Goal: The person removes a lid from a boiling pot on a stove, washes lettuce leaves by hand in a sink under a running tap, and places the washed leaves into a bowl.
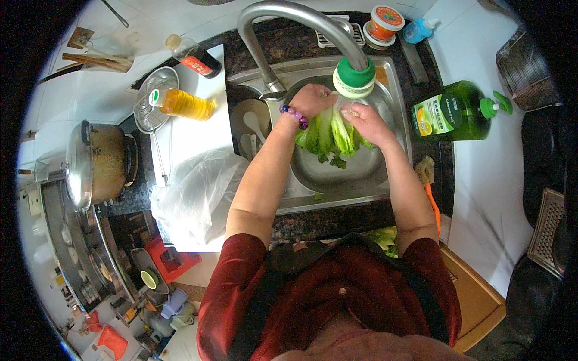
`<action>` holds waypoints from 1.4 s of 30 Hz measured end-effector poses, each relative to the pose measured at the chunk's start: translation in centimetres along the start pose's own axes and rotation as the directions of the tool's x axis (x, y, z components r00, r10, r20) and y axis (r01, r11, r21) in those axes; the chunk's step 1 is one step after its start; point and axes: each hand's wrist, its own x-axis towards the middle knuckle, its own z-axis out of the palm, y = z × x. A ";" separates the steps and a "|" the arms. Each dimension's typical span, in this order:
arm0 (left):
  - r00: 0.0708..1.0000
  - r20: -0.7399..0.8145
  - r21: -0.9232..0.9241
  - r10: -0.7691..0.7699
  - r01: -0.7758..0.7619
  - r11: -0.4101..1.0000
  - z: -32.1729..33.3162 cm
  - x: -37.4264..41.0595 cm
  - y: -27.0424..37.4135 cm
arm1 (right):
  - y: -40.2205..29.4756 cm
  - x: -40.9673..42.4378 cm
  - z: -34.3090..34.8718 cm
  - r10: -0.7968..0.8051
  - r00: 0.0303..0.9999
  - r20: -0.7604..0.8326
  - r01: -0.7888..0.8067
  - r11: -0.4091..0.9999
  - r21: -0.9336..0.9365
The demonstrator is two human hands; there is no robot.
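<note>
Under the green and white faucet head (pixel 354 79), both my hands are on a bunch of leafy green lettuce (pixel 336 135) over the stainless steel sink basin (pixel 361 173). My left hand (pixel 311 100), with a purple bead bracelet at the wrist, grips the pale stem end from the left. Closed on the leaves' right side is my right hand (pixel 365 121). The leaf tips hang towards me. Water around the stems is hard to make out, and some fingers are hidden.
A clear plastic bag (pixel 203 194), an oil bottle (pixel 187 104) and a soy sauce bottle (pixel 198 61) sit on a white board at left. Right of the sink is a green dish soap bottle (pixel 451 110). A lidded pot (pixel 99 164) stands far left. The curved faucet (pixel 298 9) arches over the sink.
</note>
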 end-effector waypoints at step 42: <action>0.983 0.184 -0.767 0.000 0.144 0.625 -0.2 -4.1 2.9 | -0.2 -1.8 1.7 0.137 0.982 0.129 -0.186 0.813 0.551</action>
